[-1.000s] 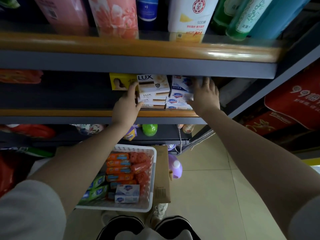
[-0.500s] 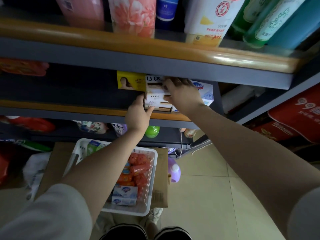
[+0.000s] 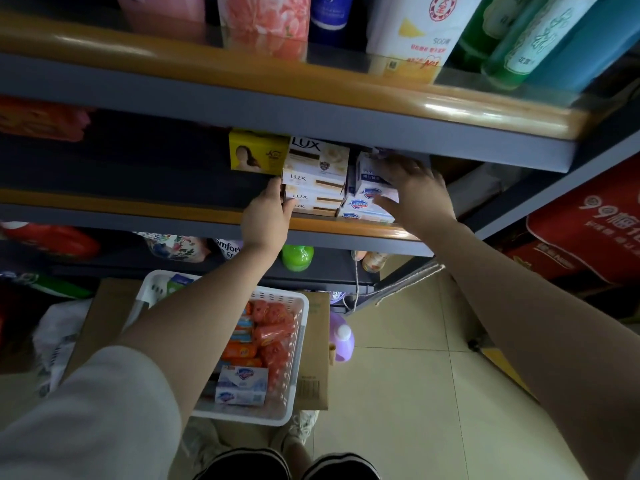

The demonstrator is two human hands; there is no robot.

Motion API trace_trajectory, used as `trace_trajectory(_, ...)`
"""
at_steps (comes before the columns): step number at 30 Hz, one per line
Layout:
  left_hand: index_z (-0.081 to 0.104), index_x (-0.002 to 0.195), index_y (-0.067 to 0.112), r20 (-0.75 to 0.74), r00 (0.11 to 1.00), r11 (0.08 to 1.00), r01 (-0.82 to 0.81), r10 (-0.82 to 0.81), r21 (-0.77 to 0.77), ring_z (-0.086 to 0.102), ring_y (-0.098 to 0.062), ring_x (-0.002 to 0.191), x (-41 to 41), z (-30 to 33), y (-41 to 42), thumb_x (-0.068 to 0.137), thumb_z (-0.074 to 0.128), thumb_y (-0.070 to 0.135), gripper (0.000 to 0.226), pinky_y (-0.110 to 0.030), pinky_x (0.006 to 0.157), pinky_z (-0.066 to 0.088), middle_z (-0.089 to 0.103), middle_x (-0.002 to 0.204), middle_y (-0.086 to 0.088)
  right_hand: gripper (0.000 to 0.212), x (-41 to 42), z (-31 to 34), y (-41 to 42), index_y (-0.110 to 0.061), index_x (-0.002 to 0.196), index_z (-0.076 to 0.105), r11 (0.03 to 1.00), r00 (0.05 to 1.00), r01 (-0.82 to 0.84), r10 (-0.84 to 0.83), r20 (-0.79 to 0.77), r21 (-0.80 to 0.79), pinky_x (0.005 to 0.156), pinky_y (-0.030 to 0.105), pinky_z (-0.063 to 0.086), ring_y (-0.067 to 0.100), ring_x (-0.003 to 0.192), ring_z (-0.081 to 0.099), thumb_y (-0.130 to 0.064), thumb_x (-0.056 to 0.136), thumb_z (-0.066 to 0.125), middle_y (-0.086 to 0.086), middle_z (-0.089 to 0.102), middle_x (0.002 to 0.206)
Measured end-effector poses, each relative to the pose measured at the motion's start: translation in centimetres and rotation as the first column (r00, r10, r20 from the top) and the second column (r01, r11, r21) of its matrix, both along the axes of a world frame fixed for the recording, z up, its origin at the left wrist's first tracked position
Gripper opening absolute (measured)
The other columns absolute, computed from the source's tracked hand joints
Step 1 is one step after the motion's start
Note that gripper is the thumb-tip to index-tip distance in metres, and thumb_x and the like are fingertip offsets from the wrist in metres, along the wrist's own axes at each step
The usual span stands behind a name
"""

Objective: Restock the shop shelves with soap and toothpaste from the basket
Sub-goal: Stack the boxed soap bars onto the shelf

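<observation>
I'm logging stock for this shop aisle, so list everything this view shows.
LUX soap boxes: four, cream, stacked mid shelf.
blue-and-white soap boxes: about three, stacked right of LUX.
yellow box: one, left of LUX.
bottles: several, mixed colours, top shelf.
green bottle: one, lower shelf.
basket: one, white, on cardboard box.
orange packs: many, in basket.
boxed soap: two, blue-white, in basket.
cardboard box: one, brown, floor.
purple bottle: one, floor.
left hand: touches LUX stack.
right hand: holds top blue-and-white box.

White basket (image 3: 294,382), orange soap packs (image 3: 242,351)
</observation>
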State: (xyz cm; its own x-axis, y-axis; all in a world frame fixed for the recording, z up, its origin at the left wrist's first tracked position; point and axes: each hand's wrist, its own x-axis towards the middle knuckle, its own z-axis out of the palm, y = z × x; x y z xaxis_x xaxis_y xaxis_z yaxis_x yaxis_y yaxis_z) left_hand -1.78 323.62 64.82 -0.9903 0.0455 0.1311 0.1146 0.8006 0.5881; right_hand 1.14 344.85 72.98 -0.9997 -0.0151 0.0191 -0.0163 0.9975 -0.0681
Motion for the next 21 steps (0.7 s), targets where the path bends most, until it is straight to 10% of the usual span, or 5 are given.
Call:
trace_trajectory(7, 0.053, 0.111, 0.001, -0.090, 0.995, 0.963, 0.012, -0.037, -0.270, 0.066, -0.040, 0.085, 0.0, 0.5, 0.1, 0.098, 0.042, 0.026, 0.030, -0.034, 0.058, 0.038, 0.068, 0.097, -0.022, 0.051, 0.0, -1.9, -0.3, -0.023, 0.140, 0.040, 1.000, 0.998, -0.009, 0.007, -0.068, -0.022, 0.108, 0.049, 0.029, 0.030, 0.138, 0.032, -0.021, 0.091, 0.055, 0.004, 0.040, 0.149)
trace_trajectory(21, 0.056, 0.114, 0.006, -0.218, 0.975, 0.996, 0.023, -0.040, -0.083, 0.058, -0.034, 0.093, 4.4, 1.8, -0.3, 0.090, 0.053, 0.018, 0.027, -0.043, 0.080, 0.044, 0.063, 0.099, -0.015, 0.058, 3.5, -0.8, -0.8, -0.018, 0.145, 0.025, 0.997, 0.995, -0.033, 0.027, -0.101, -0.064, 0.114, 0.044, 0.022, 0.031, 0.139, 0.028, -0.022, 0.093, 0.051, 0.009, 0.030, 0.152)
